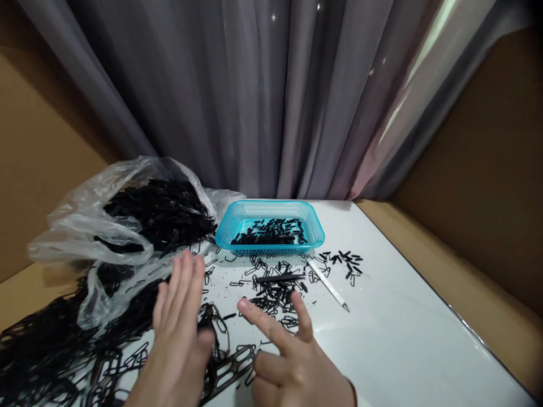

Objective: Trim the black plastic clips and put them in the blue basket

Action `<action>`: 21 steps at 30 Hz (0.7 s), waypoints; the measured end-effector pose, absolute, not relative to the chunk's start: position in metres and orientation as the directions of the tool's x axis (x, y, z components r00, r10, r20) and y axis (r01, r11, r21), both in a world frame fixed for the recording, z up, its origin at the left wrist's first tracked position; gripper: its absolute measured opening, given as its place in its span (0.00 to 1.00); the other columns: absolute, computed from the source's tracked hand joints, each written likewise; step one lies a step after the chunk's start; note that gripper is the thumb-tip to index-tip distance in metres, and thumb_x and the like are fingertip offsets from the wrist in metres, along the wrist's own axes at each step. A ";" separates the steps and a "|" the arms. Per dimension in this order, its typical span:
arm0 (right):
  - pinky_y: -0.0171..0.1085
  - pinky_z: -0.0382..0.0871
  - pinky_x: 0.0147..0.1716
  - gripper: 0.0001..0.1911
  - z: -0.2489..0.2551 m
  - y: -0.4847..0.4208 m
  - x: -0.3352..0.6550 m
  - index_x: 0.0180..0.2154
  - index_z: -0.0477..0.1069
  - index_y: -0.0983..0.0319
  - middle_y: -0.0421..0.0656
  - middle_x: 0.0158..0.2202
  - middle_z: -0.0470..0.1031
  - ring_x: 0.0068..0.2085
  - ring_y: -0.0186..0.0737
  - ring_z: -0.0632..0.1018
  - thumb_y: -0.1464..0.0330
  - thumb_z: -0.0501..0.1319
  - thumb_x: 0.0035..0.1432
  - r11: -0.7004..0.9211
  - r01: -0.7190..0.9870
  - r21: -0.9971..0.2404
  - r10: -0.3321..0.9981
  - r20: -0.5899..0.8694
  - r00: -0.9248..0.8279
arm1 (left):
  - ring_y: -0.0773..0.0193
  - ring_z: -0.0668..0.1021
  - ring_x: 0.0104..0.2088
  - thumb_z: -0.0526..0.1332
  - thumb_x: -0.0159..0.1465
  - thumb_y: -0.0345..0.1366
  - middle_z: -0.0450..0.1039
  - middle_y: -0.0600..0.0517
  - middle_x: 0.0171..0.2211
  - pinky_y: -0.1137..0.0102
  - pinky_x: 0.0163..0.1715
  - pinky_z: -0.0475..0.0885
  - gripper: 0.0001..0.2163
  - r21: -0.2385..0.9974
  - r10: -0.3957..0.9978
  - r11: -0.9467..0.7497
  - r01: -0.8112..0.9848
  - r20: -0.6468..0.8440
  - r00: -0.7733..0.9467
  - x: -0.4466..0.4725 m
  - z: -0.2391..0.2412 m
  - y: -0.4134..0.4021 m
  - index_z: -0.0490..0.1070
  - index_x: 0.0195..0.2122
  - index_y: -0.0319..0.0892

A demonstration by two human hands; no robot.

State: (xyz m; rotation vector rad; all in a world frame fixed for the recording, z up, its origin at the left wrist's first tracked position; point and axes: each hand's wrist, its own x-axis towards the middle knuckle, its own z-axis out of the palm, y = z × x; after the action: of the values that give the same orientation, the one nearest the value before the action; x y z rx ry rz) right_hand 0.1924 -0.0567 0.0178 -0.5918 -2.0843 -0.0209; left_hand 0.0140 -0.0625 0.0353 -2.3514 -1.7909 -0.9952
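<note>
My left hand [178, 333] is raised over the left part of the table, its fingers stretched out side by side, with no object visible in it. Below and beside it lie black plastic frames and loop-shaped scraps [231, 367]. My right hand [292, 362] has two fingers extended and apart while the others curl in; nothing shows between them. Just beyond its fingertips is a pile of small black plastic pieces [275, 297], with black tweezers [280, 278] lying across it. A white pen-like tool with a pointed tip [328, 284] rests to the right.
Behind the pile stands a blue perforated basket [314, 232] holding small black pieces. A clear plastic bag [72, 226] full of black parts slumps at the left, near a tangled black heap [38, 345]. Cardboard walls [479, 141] and a grey curtain [254, 102] surround the white table [403, 339].
</note>
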 end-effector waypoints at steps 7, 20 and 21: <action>0.39 0.28 0.69 0.24 0.017 -0.060 0.189 0.22 0.68 0.57 0.39 0.18 0.72 0.67 0.32 0.57 0.77 0.44 0.64 0.853 0.517 -0.068 0.348 0.813 -0.466 | 0.36 0.39 0.69 0.42 0.70 0.48 0.22 0.55 0.71 0.35 0.60 0.36 0.26 0.151 0.852 -0.273 0.950 0.496 0.166 0.014 0.033 -0.061 0.38 0.68 0.62; 0.43 0.39 0.69 0.11 0.022 -0.059 0.199 0.40 0.74 0.61 0.41 0.44 0.81 0.62 0.38 0.67 0.68 0.53 0.65 0.806 0.591 0.030 0.361 0.767 -0.530 | 0.50 0.65 0.63 0.52 0.68 0.47 0.64 0.53 0.63 0.49 0.64 0.55 0.27 0.744 0.975 -0.196 0.639 0.220 0.042 0.009 0.028 -0.053 0.49 0.67 0.55; 0.43 0.43 0.68 0.12 0.025 -0.065 0.197 0.44 0.73 0.60 0.41 0.48 0.79 0.61 0.37 0.69 0.68 0.53 0.66 0.786 0.619 0.000 0.393 0.773 -0.499 | 0.49 0.68 0.61 0.53 0.67 0.48 0.68 0.53 0.60 0.51 0.63 0.59 0.25 0.860 0.992 -0.095 0.501 0.123 -0.023 0.012 0.027 -0.052 0.57 0.65 0.54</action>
State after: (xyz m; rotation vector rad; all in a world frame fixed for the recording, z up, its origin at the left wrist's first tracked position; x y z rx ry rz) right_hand 0.1974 -0.0651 0.0254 -0.7475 -2.1574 -0.3526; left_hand 0.0116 -0.0518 0.0271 -2.4853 -2.3680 -1.5675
